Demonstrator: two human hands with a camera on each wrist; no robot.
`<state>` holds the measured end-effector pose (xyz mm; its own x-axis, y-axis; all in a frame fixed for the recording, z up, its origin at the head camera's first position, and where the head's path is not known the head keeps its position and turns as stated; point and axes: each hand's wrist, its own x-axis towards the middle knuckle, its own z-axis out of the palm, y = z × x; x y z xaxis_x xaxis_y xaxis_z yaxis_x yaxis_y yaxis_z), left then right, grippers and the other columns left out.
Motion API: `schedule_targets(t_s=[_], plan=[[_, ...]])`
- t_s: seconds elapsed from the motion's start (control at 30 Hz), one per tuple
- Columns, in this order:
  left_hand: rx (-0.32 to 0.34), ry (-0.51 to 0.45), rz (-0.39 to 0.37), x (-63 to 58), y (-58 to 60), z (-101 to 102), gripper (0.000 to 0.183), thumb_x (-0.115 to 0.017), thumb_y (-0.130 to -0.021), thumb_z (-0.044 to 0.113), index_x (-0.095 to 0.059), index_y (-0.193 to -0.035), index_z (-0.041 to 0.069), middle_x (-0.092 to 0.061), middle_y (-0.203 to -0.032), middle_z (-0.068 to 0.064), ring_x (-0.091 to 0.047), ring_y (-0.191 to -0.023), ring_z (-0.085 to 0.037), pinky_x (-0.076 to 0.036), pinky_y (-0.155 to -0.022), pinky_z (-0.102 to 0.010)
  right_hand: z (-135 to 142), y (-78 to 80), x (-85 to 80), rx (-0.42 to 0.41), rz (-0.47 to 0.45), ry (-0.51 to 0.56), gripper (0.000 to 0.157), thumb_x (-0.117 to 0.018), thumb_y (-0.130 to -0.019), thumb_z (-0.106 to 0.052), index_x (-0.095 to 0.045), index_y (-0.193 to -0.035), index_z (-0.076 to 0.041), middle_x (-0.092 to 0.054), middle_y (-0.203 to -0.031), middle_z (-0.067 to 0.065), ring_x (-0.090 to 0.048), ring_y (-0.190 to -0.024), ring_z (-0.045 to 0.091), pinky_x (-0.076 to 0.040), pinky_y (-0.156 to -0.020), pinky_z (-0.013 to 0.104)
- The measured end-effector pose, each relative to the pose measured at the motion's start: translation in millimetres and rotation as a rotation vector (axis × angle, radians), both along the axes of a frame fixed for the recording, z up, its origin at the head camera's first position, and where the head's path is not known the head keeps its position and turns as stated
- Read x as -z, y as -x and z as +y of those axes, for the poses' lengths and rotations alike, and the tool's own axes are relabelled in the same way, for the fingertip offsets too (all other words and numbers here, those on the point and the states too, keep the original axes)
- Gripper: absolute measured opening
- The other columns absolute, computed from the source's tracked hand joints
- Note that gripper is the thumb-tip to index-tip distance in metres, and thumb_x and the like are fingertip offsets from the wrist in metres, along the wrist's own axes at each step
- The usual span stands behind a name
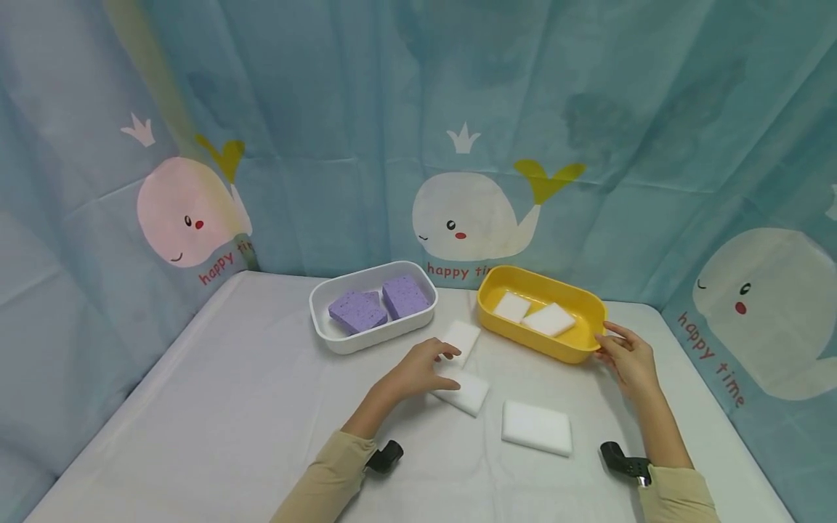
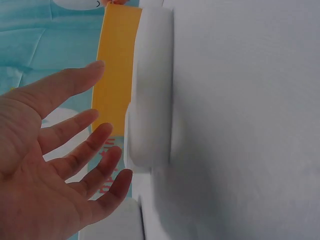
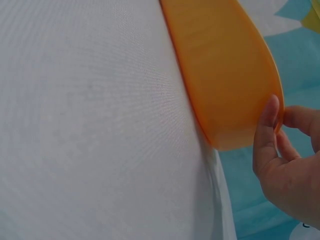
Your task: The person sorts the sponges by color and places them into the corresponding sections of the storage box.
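Pinching yellow tray (image 3: 225, 70): right fingers (image 3: 265, 135) | left fingers (image 2: 85, 149): wide | white tabletop (image 1: 196, 407) | whale-print curtain (image 1: 327, 109)

head: even light, faint shadows | left wrist: dimmer, broad shadow on white cloth (image 2: 250, 90) | right wrist: dim, moiré

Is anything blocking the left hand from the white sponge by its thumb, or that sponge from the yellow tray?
Nothing visible stands between the left hand and that white sponge. Towards the yellow tray, only its raised near wall is in the way.
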<state>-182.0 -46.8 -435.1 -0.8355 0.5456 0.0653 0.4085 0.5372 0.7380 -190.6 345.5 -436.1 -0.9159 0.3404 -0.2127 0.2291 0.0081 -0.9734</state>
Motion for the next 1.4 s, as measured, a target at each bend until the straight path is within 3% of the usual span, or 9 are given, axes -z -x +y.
schedule_targets(t_s=[0.3,0.5,0.8,1.03,1.4], plan=[[0.005,-0.013,-0.035,3.6,1.5,-7.9,0.054,-0.089,-0.084,0.008,-0.068,-0.133,-0.001,-0.067,-0.128,-0.016,-0.061,-0.118,-0.035,-0.052,-0.104,-0.047,1.0,-2.3,-0.9,-0.013,0.021,-0.025,0.065,-0.065,-0.105,-0.011,-0.035,-0.161,0.002,-0.061,-0.086,-0.011,-0.066,-0.071,0.003,-0.061,-0.074,0.017],[0.024,-0.01,-0.059,8.7,0.7,-8.3,0.055,-0.09,-0.083,0.009,-0.068,-0.134,0.0,-0.066,-0.128,-0.014,-0.06,-0.117,-0.034,-0.053,-0.098,-0.04,1.4,-3.9,0.1,-0.013,0.008,-0.027,0.066,-0.065,-0.105,-0.012,-0.034,-0.162,0.001,-0.06,-0.087,-0.011,-0.066,-0.072,0.002,-0.061,-0.074,0.017],[0.036,0.006,-0.068,8.8,0.6,-10.0,0.056,-0.092,-0.081,0.009,-0.069,-0.132,0.003,-0.064,-0.123,-0.011,-0.059,-0.11,-0.027,-0.051,-0.088,-0.03,2.2,-2.7,1.3,-0.005,-0.009,-0.011,0.067,-0.065,-0.105,-0.013,-0.033,-0.163,-0.001,-0.06,-0.089,-0.01,-0.065,-0.073,0.003,-0.06,-0.073,0.016],[0.081,0.035,-0.076,11.0,1.9,-11.5,0.058,-0.094,-0.078,0.009,-0.071,-0.131,0.003,-0.063,-0.118,-0.009,-0.053,-0.102,-0.021,-0.046,-0.086,-0.027,2.5,-1.8,1.9,-0.007,-0.014,-0.007,0.067,-0.065,-0.105,-0.013,-0.033,-0.163,-0.002,-0.059,-0.09,-0.01,-0.065,-0.073,0.003,-0.061,-0.074,0.016],[0.089,0.06,-0.098,8.3,2.8,-13.2,0.059,-0.094,-0.077,0.005,-0.071,-0.132,0.003,-0.059,-0.116,-0.007,-0.052,-0.096,-0.019,-0.046,-0.081,-0.027,1.1,0.0,0.2,0.001,-0.002,0.0,0.062,-0.067,-0.104,-0.015,-0.039,-0.159,-0.003,-0.06,-0.09,-0.01,-0.065,-0.074,0.003,-0.061,-0.074,0.016]])
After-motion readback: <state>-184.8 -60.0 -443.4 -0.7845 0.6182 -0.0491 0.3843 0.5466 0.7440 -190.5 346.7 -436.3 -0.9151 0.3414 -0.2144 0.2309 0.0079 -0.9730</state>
